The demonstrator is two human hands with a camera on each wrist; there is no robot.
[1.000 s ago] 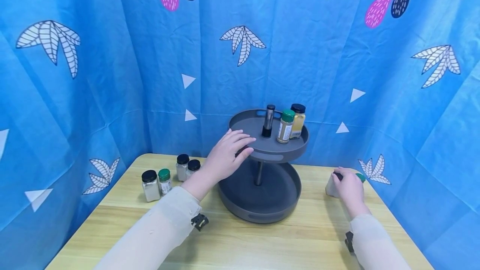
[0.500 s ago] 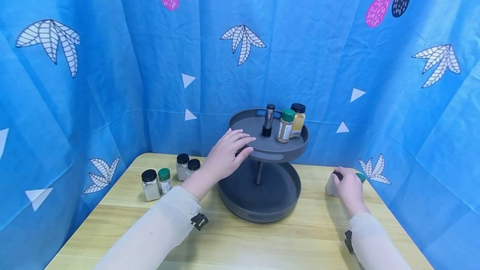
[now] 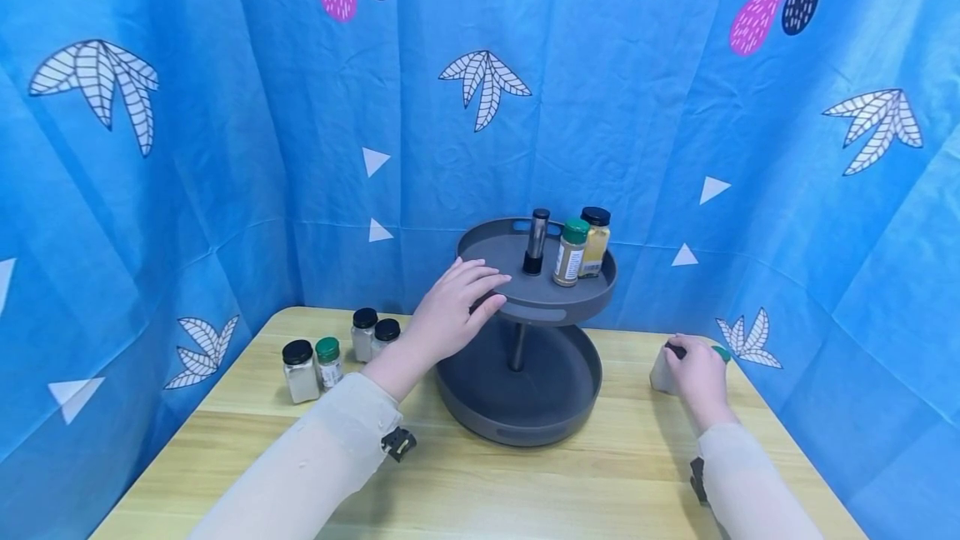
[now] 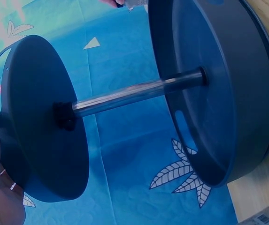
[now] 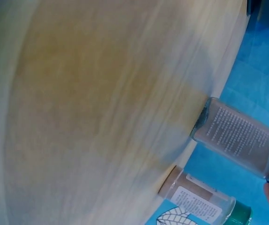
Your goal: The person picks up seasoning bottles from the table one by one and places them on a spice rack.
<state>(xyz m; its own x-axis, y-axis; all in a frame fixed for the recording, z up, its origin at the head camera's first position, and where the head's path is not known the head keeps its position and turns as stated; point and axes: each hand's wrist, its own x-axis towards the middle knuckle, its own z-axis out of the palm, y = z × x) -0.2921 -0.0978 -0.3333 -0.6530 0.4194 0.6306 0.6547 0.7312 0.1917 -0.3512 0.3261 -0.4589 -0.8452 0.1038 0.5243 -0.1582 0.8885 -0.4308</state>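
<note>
My left hand [image 3: 453,311] grips the left rim of the upper tray on a dark grey two-tier turntable rack [image 3: 525,432]. Its fingers lie over the rim, with the thumb on the outer side. At the right, my right hand [image 3: 697,373] holds a spice jar [image 3: 662,373] by its black cap; the hand covers part of the jar. In the right wrist view the jar [image 5: 240,136] shows printed text and stands on the table. Beside it is a green-capped spice bottle [image 5: 197,201], mostly hidden behind the hand in the head view.
On the upper tray stand a green-capped bottle [image 3: 570,252] and a black-capped yellow jar [image 3: 595,242], near the central post [image 3: 536,242]. Several jars, including a black-capped one [image 3: 302,373] and a green-capped one [image 3: 329,363], stand at the table's left. Blue curtain [image 3: 600,107] surrounds the table.
</note>
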